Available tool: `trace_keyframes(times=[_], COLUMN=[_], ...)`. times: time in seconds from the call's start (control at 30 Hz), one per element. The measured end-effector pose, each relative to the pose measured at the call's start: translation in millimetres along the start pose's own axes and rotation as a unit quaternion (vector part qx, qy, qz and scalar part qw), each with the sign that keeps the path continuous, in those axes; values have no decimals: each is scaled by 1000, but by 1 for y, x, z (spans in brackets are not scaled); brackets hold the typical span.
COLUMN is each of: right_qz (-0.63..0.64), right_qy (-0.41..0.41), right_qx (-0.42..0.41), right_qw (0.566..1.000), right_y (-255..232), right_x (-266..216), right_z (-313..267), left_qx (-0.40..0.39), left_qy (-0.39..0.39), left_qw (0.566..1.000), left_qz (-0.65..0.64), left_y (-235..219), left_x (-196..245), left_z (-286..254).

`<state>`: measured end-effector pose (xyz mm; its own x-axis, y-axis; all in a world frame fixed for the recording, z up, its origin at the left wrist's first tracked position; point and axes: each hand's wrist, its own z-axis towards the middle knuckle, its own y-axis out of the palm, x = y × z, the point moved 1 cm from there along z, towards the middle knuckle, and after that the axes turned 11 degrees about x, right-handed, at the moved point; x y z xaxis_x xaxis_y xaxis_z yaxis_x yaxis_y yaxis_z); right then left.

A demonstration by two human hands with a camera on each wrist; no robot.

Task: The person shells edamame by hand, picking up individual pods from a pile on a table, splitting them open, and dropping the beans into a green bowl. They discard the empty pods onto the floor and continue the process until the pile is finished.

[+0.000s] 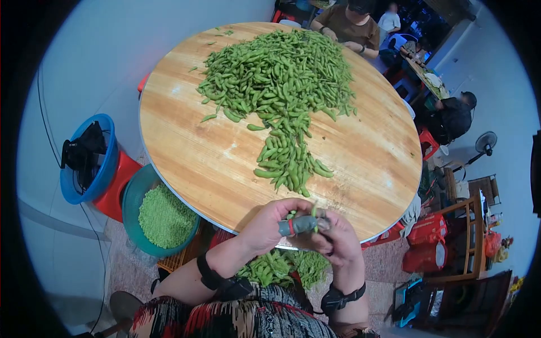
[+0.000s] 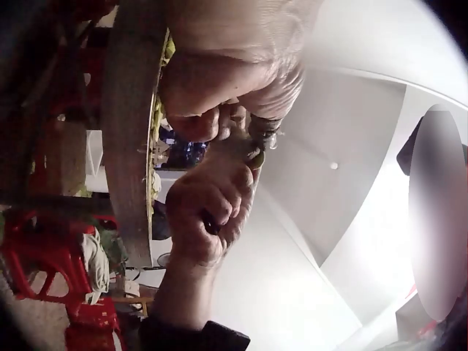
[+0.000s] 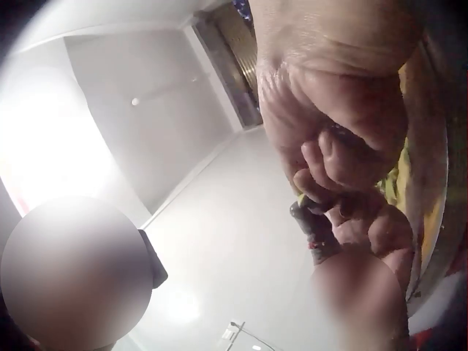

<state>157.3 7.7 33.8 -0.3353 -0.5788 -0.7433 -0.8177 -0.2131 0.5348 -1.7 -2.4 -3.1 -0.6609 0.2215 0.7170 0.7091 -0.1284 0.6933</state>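
Note:
Over the near edge of the round wooden table, my left hand (image 1: 262, 225) and right hand (image 1: 342, 239) meet at a green soybean pod (image 1: 314, 212). Both hands pinch it between thumb and fingers. A grey-green sleeve with a red band (image 1: 298, 226) covers the left thumb, which presses at the pod. A few more green bits show within the left hand's grip. In the right wrist view, the sleeved thumb (image 3: 314, 228) meets the right fingertips at a small green piece. A trail of pods (image 1: 290, 160) leads from the large pile (image 1: 276, 73) toward my hands.
The wooden tabletop (image 1: 180, 135) spreads ahead. At lower left stands a green basin (image 1: 131, 211) of shelled beans, near a blue tub (image 1: 69, 180) on a red stool (image 1: 117, 188). Green hulls (image 1: 282, 269) lie below the table edge. Another person (image 1: 355, 31) sits across.

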Motion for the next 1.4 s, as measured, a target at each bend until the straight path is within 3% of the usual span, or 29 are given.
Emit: trace_keyframes(times=[0.07,0.13,0.2,0.27,0.37,0.4,0.5,0.6,0.63,0.77,0.97,1.07,1.13,1.2,1.27,1.37,1.4], right_qz=[-103,-143,-173,-174,-107,-112,-108,-111,-104,-78,-61,-33,1,83,91,60,-129], right_qy=[-59,-76,-89,-85,-72,-65,-78,-77,-73,-56,-26,0,29,71,79,34,-118], right_qx=[23,43,38,43,-25,-24,10,22,33,38,26,11,1,-66,-69,-20,52], right_qw=[993,986,980,980,991,991,991,991,991,995,997,999,1000,992,990,997,983], right_y=[6,11,14,12,4,2,5,3,3,2,-5,-6,-7,-8,-7,-3,-6], right_x=[5,4,2,4,10,10,15,16,15,15,17,18,21,27,27,25,29], right_z=[-5,-10,-15,-17,-17,-17,-16,-15,-16,-15,-11,-10,-9,-8,-7,-5,-1], left_qx=[-7,44,89,141,196,211,191,183,174,155,157,133,14,-18,-52,18,51], left_qy=[23,-6,20,63,111,100,201,215,178,150,186,213,30,8,-14,-2,68], left_qw=[1000,999,996,985,970,968,938,925,932,942,937,918,988,995,997,998,978], left_qz=[-3,-22,21,78,96,97,209,255,265,258,249,308,148,99,49,55,192], left_y=[4,14,16,16,20,17,10,11,13,18,12,8,0,-9,-10,4,6], left_x=[2,14,11,11,7,1,-6,-7,-3,5,-3,1,1,-2,-4,5,8], left_z=[0,-8,-7,-8,-8,-10,-7,-9,-11,-13,-11,-8,-7,-5,-6,-5,-3])
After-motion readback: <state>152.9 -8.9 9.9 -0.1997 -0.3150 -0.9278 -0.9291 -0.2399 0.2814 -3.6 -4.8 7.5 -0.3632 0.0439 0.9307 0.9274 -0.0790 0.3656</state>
